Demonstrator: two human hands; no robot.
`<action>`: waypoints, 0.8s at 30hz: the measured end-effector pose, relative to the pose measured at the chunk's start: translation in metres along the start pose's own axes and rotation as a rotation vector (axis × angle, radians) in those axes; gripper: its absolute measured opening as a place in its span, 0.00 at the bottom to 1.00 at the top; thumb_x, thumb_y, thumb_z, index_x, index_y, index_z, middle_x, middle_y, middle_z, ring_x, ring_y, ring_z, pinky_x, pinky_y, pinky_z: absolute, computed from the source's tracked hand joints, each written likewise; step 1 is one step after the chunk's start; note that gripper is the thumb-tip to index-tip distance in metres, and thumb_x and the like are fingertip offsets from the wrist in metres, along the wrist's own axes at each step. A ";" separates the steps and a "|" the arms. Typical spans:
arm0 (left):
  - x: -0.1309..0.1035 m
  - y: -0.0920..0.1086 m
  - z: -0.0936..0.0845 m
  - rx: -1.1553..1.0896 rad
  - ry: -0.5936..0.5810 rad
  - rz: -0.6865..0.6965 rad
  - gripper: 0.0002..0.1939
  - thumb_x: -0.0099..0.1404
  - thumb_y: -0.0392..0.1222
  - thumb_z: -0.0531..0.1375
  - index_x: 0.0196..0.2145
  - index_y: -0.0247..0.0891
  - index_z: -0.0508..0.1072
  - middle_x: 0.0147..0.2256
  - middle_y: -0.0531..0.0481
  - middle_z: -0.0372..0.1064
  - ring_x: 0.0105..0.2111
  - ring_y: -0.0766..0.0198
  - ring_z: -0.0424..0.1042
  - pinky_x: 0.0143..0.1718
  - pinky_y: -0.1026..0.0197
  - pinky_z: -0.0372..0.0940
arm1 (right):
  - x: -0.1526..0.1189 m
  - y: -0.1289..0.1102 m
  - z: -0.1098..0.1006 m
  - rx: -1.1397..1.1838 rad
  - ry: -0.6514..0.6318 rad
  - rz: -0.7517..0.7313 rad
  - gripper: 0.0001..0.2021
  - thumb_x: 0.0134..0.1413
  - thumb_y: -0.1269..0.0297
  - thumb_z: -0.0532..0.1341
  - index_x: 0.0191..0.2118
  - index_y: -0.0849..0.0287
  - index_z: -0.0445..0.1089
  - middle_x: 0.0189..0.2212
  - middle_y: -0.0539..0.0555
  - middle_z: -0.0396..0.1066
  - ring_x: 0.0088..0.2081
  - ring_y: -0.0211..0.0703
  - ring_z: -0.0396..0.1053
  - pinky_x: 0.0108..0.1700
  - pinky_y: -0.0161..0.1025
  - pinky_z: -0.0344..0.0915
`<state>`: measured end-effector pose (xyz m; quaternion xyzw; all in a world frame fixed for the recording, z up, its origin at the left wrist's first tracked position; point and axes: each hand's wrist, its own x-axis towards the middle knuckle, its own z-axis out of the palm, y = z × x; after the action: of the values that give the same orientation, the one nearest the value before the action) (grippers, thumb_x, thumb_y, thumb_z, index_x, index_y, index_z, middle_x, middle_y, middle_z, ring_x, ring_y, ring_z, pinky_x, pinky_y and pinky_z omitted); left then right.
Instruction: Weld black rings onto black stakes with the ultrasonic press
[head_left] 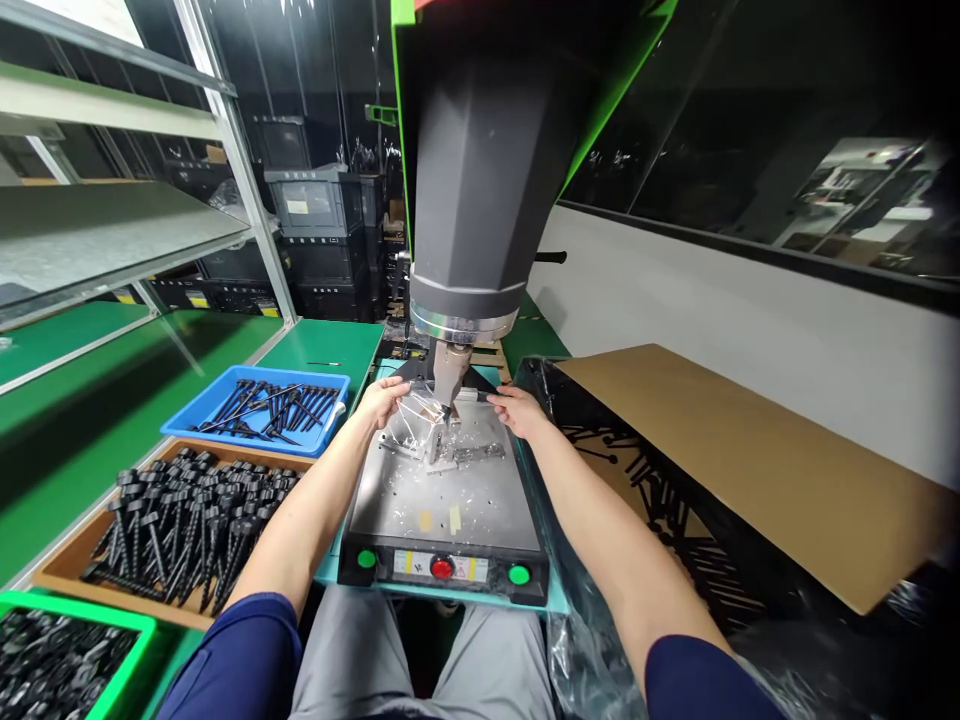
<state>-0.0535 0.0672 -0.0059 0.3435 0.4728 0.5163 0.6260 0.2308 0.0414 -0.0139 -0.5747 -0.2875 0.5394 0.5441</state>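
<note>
My left hand is closed at the left of the press's metal tool, with its fingertips beside a piece of clear plastic. What it grips is too small to tell. Across from it, my right hand has its fingers pinched at the end of a short dark piece, whose kind I cannot make out. Under the tool, a small metal fixture stands on the steel base plate, which is strewn with pale shavings.
The large black press head hangs over the plate. Green buttons flank a red button at the front. Left are a blue tray with black rods, a brown box and a green bin. Cardboard lies right.
</note>
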 end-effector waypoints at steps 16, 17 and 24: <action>0.011 0.000 -0.005 0.131 0.054 0.021 0.21 0.45 0.40 0.73 0.33 0.34 0.68 0.20 0.59 0.64 0.14 0.77 0.58 0.14 0.72 0.48 | 0.009 0.014 0.008 -0.049 0.049 0.004 0.17 0.43 0.72 0.72 0.37 0.58 0.65 0.22 0.48 0.71 0.17 0.31 0.65 0.14 0.24 0.56; 0.011 0.000 -0.006 0.141 0.053 0.015 0.20 0.46 0.41 0.73 0.32 0.34 0.68 0.20 0.58 0.64 0.13 0.77 0.58 0.14 0.72 0.48 | 0.008 0.015 0.007 -0.057 0.047 0.003 0.16 0.44 0.70 0.72 0.37 0.58 0.65 0.23 0.49 0.72 0.18 0.32 0.66 0.15 0.24 0.57; 0.010 -0.003 -0.012 0.269 0.068 -0.029 0.17 0.52 0.44 0.70 0.31 0.34 0.67 0.24 0.52 0.68 0.15 0.73 0.63 0.18 0.69 0.58 | -0.004 0.011 -0.012 -0.151 0.141 -0.066 0.11 0.49 0.60 0.70 0.33 0.60 0.69 0.27 0.53 0.73 0.26 0.37 0.71 0.24 0.30 0.67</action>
<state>-0.0639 0.0758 -0.0149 0.3997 0.5634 0.4505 0.5655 0.2388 0.0317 -0.0248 -0.6409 -0.3071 0.4562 0.5356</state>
